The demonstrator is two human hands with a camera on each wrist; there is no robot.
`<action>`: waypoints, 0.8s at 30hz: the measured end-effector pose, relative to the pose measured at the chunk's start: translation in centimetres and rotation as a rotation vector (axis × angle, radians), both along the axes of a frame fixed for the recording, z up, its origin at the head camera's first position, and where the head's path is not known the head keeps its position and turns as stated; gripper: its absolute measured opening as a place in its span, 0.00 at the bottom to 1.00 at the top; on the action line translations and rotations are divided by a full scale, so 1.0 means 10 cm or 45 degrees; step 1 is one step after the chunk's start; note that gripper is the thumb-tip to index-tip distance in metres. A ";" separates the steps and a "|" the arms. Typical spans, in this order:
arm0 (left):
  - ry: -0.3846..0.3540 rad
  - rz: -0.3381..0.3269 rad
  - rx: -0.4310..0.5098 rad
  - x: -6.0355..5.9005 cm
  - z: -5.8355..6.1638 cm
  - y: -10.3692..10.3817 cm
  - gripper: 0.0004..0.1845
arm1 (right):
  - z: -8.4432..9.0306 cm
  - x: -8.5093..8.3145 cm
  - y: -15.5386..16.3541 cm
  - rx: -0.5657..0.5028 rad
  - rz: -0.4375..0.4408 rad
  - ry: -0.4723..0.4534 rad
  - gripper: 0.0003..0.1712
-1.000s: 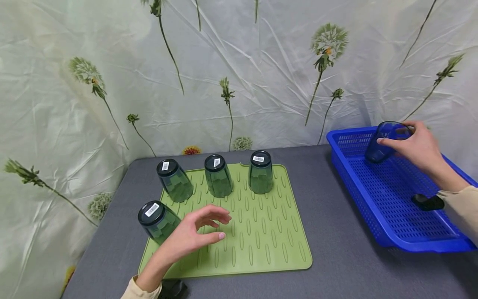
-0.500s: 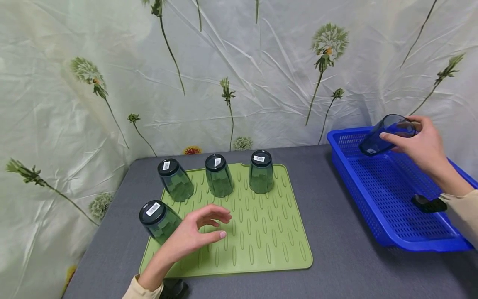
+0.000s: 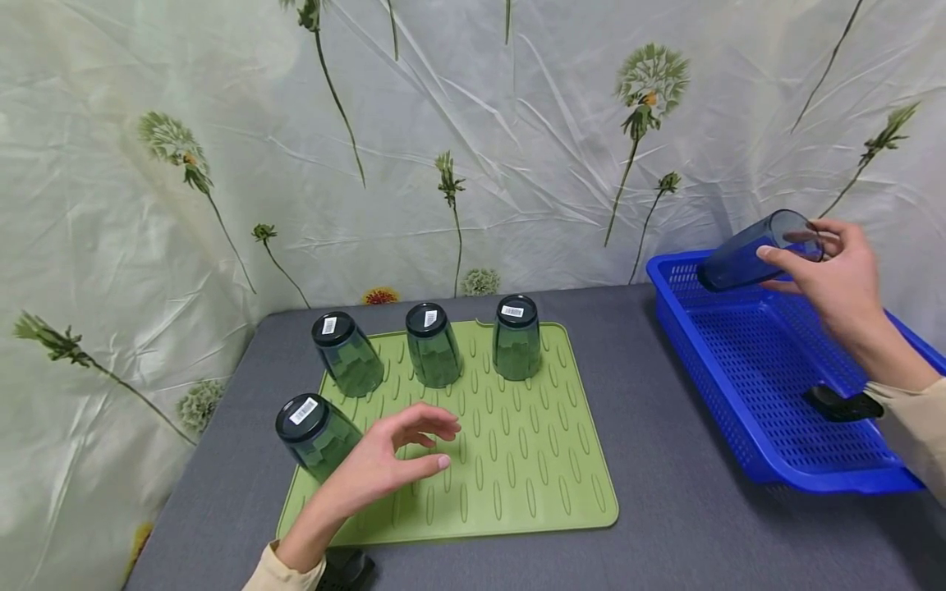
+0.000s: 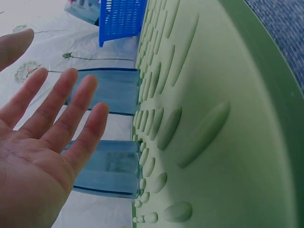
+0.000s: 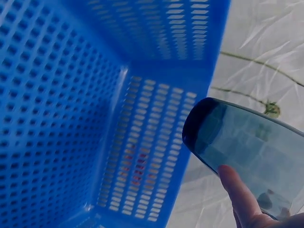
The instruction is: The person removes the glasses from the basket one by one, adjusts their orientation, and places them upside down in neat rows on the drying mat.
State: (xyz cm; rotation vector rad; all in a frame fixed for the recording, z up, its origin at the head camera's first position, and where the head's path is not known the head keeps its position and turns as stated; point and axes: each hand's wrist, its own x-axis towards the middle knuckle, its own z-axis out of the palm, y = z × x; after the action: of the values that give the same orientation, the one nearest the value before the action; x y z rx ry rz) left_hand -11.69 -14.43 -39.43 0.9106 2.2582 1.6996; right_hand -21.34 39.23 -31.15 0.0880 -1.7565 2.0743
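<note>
My right hand [image 3: 842, 275] grips a dark tinted drinking glass [image 3: 750, 250] near its rim, thumb on the near side. The glass is tilted, its base toward the left, above the far end of the blue basket [image 3: 794, 480]. In the right wrist view the glass [image 5: 247, 147] overlaps the basket's edge [image 5: 202, 76]. My left hand [image 3: 384, 460] hovers over the green drying mat [image 3: 517, 460], fingers loosely bent and holding nothing. Behind it stand upside-down glasses: one [image 3: 318, 439] beside the wrist, others [image 3: 347, 357], [image 3: 433, 349] and a glass [image 3: 517, 341] along the mat's far edge.
A grey cloth-covered table [image 3: 643, 460] lies under the mat and basket. A pale curtain [image 3: 547, 148] printed with dandelions hangs right behind the table. The basket's perforated walls rise at the right side.
My right hand has lifted the glass up from inside the basket and tipped it further, its base swinging left. The left hand and the glasses on the mat have stayed put.
</note>
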 end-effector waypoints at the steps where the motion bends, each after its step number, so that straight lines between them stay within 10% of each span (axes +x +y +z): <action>1: 0.000 -0.002 -0.005 0.00 0.00 0.00 0.21 | 0.01 0.00 -0.02 -0.046 0.014 0.022 0.33; 24: -0.035 0.001 -0.032 0.01 0.00 0.01 0.19 | 0.28 0.15 -0.34 -0.329 0.054 0.221 0.30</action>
State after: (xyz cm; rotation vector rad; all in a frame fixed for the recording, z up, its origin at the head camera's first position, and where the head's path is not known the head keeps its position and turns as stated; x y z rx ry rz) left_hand -11.62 -14.35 -39.39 0.8750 2.2576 1.6695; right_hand -19.85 35.87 -28.35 0.2237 -1.3857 2.2317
